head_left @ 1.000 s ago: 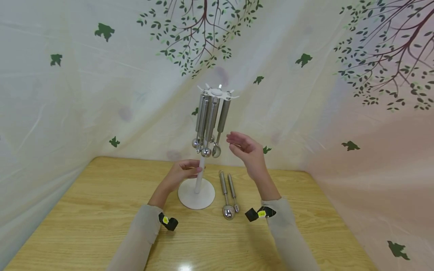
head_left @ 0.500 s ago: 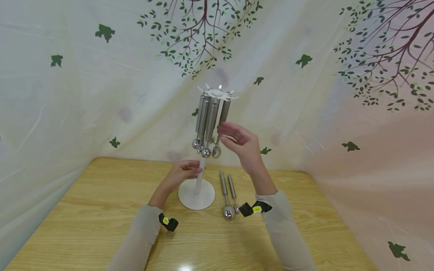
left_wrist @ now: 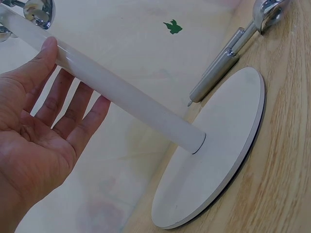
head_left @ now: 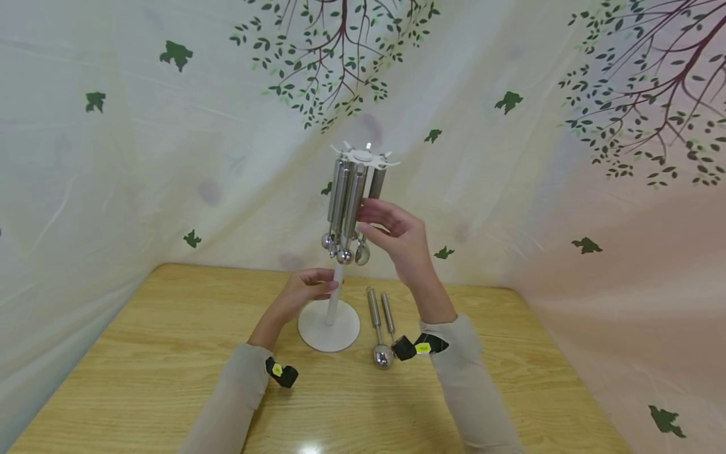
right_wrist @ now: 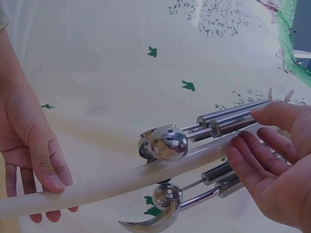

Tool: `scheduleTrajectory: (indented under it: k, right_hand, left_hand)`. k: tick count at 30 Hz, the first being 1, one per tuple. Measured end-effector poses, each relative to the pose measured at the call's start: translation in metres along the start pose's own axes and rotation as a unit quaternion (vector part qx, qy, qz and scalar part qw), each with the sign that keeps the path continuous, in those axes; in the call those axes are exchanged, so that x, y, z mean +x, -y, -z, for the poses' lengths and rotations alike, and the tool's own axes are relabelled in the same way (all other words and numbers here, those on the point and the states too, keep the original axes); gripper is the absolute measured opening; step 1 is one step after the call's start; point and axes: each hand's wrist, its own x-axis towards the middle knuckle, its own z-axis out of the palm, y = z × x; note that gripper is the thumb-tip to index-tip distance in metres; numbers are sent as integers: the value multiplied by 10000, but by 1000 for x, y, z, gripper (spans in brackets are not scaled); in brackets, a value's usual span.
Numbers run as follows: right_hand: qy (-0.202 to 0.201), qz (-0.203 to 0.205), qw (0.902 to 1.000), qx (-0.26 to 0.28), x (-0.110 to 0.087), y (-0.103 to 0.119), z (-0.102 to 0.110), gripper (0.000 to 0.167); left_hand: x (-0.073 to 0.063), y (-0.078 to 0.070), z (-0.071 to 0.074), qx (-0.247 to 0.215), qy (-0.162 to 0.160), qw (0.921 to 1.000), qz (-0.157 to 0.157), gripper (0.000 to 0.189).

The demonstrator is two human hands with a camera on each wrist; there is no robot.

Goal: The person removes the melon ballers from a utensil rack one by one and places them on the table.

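Note:
A white stand (head_left: 333, 306) rises from a round base (left_wrist: 221, 141); several metal scoops (head_left: 353, 202) hang by their steel handles from its hooked top (head_left: 363, 156). My left hand (head_left: 306, 291) holds the white pole (left_wrist: 121, 97) low down, thumb on one side and fingers on the other. Among the hanging handles is my right hand (head_left: 399, 236), thumb and fingers spread apart. In the right wrist view, its thumb (right_wrist: 277, 115) lies at one scoop's handle (right_wrist: 233, 121) and its fingertips are at the pole. Rounded scoop heads (right_wrist: 167, 143) hang below that hand.
To the right of the base, a large scoop (head_left: 382, 356) and a smaller one (head_left: 387, 312) lie on the wooden table (head_left: 187, 340). Behind the table hangs a pale cloth backdrop (head_left: 255, 189) printed with leaves and branches.
My right hand has moved left from beside the stand to in among the hanging scoops. The left hand has stayed on the pole.

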Motion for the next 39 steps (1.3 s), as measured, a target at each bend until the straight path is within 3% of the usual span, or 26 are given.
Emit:
scheduleTrajectory:
  k: [13, 39]
  right_hand:
    - [-150, -230, 9994, -232, 5, 1, -9, 37]
    - [-231, -207, 9983, -493, 5, 5, -14, 34]
  left_hand:
    - [-2, -1, -1, -39, -3, 10000, -34, 37]
    - [-2, 0, -1, -5, -9, 10000, -66, 37]
